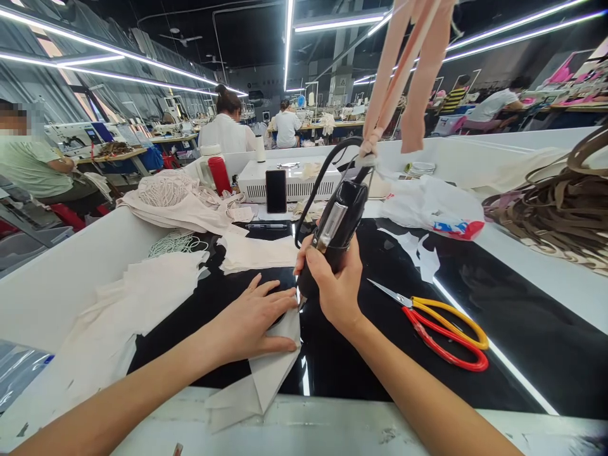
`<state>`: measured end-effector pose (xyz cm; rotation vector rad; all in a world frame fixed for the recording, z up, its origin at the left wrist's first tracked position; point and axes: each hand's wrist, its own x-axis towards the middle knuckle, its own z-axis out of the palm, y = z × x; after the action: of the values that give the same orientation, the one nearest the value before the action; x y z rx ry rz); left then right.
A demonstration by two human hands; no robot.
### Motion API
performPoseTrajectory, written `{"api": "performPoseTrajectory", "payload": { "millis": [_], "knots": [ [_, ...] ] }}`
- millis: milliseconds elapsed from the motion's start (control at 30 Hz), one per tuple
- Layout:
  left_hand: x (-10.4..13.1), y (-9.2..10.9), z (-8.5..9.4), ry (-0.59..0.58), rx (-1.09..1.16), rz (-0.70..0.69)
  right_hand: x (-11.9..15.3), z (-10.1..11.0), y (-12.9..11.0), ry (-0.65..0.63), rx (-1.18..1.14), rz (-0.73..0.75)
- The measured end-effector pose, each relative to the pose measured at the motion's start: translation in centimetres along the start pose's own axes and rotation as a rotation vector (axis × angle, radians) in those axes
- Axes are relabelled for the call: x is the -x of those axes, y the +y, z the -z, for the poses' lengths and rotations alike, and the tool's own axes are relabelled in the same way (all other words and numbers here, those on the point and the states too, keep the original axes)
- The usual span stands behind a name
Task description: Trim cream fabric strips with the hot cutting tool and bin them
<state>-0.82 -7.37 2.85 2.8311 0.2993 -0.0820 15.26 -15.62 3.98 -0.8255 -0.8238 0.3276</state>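
My right hand (338, 285) is wrapped round a black corded hand tool (335, 221) with a silver lever, its thin tip pointing down at the cloth edge. Knotted pink fabric strips (375, 107) rise from the tool's top end. With fingers spread, my left hand (254, 320) lies flat on a pale cloth piece (278, 367), its fingertips close to the tool's tip. Part of that cloth is hidden under the hand. To the right of my right hand lie scissors (427, 320) with one yellow and one red handle, blades slightly apart.
A glossy black board (475, 285) covers the middle of the white table. Pale cloth pieces (156, 291) are stacked at left. Behind are a phone (276, 191), a white box (251, 180), a red bottle (219, 175) and a plastic bag (427, 202). Brown straps (565, 196) lie right.
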Motion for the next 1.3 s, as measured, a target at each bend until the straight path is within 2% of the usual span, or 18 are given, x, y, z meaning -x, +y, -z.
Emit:
{"api": "performPoseTrajectory", "payload": {
  "millis": [167,633,1067,1300],
  "knots": [
    [0.0,-0.1,-0.1,0.017,0.015,-0.014,0.2,0.1,-0.1,-0.004,-0.007,-0.005],
    [-0.2,0.3,0.5,-0.044,0.026,0.028,1.2,0.8,-0.4,-0.017,-0.06,-0.01],
    [0.0,-0.3,-0.2,0.022,0.048,-0.013,1.4,0.8,-0.3,-0.03,-0.052,0.0],
    [0.1,0.1,0.0,-0.018,0.014,0.028,1.5,0.7,-0.4,-0.039,-0.044,0.019]
  ]
}}
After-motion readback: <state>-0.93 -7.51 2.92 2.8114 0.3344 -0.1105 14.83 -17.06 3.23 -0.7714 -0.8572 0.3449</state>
